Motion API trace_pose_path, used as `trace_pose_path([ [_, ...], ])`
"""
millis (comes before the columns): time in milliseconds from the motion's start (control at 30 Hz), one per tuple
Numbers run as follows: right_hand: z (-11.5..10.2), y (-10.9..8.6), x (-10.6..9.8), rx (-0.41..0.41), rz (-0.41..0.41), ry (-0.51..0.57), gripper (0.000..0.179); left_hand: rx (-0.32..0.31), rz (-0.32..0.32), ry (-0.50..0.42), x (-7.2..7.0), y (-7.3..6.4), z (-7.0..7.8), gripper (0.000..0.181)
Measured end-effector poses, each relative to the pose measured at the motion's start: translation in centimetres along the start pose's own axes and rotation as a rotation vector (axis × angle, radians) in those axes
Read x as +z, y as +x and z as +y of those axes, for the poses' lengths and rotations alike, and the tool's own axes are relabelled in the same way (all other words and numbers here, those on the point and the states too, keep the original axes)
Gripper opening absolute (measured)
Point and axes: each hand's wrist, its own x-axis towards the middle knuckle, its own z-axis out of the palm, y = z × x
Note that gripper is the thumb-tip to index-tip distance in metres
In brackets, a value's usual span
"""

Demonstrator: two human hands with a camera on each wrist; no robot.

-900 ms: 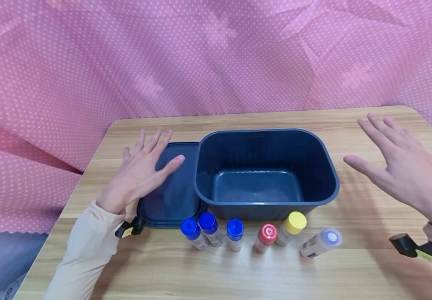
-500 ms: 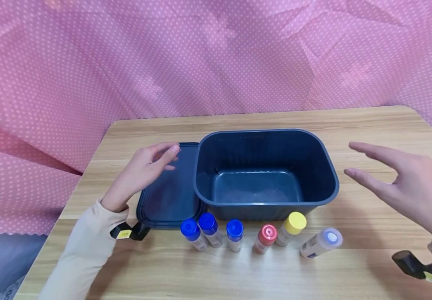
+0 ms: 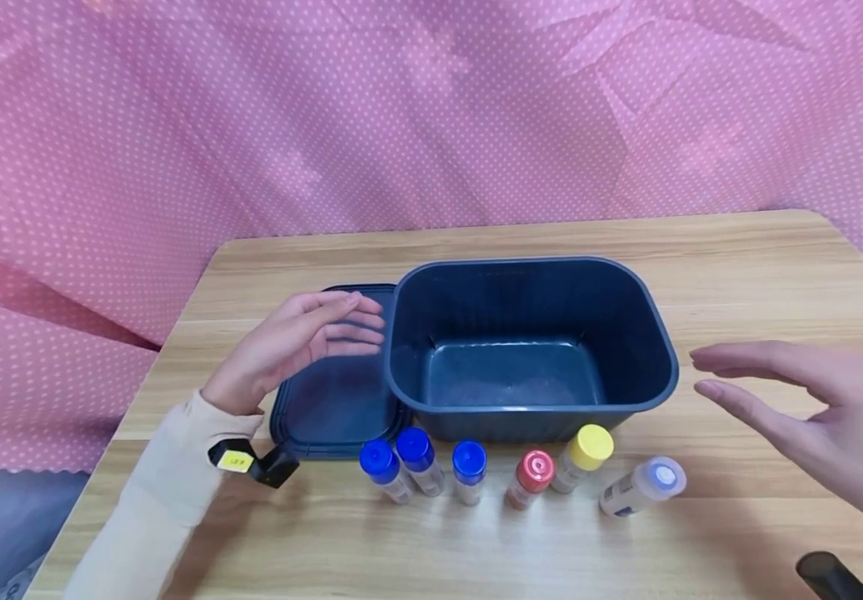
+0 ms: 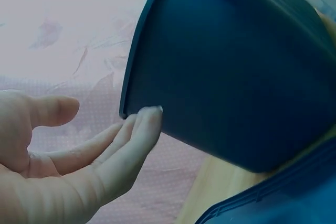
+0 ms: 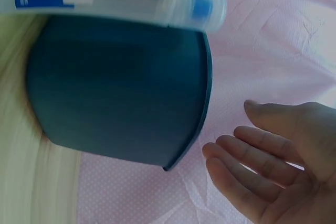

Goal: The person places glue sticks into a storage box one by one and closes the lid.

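Note:
A dark blue plastic bin (image 3: 532, 417) stands upright in the middle of the table, with nothing inside. Its matching lid (image 3: 341, 408) lies flat against its left side. Over the lid hovers my left hand (image 3: 300, 333), fingers extended toward the bin's left wall and holding nothing; in the left wrist view the fingertips overlap the bin's wall (image 4: 226, 77), and contact is unclear. To the right of the bin my right hand (image 3: 814, 408) is held in the air, thumb and fingers apart and only slightly bent. The right wrist view shows it beside the bin's other end (image 5: 115, 93), grasping nothing.
In front of the bin stand several small bottles: blue-capped ones (image 3: 416, 458), a red-capped one (image 3: 532, 479), a yellow-capped one (image 3: 585, 454) and a clear glue bottle (image 3: 641, 487) at the right. Pink dotted cloth (image 3: 431, 117) hangs behind the wooden table (image 3: 476, 550).
Both hands have turned from spread, palm-down poses to palms facing inward. The left hand has moved right toward the bin; the right hand has come lower. Bin, lid and bottles stay put.

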Motion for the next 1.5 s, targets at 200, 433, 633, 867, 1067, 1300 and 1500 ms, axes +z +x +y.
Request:
trace_pose_path([
  [200, -0.3, -1.4, 0.2, -0.035, -0.015, 0.077, 0.029, -0.045, -0.043, -0.144, 0.0, 0.3, 0.0, 0.026],
  [433, -1.2, -3.0, 1.0, -0.020, -0.096, 0.176, 0.038, -0.077, -0.042, -0.310, 0.6, 0.4, -0.2, 0.022],
  [633, -1.9, -4.1, 1.9, 0.039, -0.167, 0.309, 0.048, -0.080, -0.045, -0.328, 1.1, 0.6, -0.3, 0.023],
  [867, -2.7, -5.2, 2.6, 0.225, -0.275, 0.322, 0.057, -0.022, -0.071, -0.367, 1.5, 0.8, -0.9, 0.019],
  [1067, -2.5, -5.8, 3.1, 0.282, -0.268, 0.323, 0.049, -0.011, -0.043, -0.396, 1.7, 0.9, -1.1, 0.016],
  [1300, -2.6, -5.4, 2.9, 0.269, -0.250, 0.275, 0.050, -0.017, -0.036, -0.404, 1.7, 1.0, -1.3, 0.017],
  [1500, -2.5, -5.2, 2.8, 0.233, -0.241, 0.265, 0.054, -0.024, -0.031, -0.417, 1.8, 1.1, -1.3, 0.019],
])
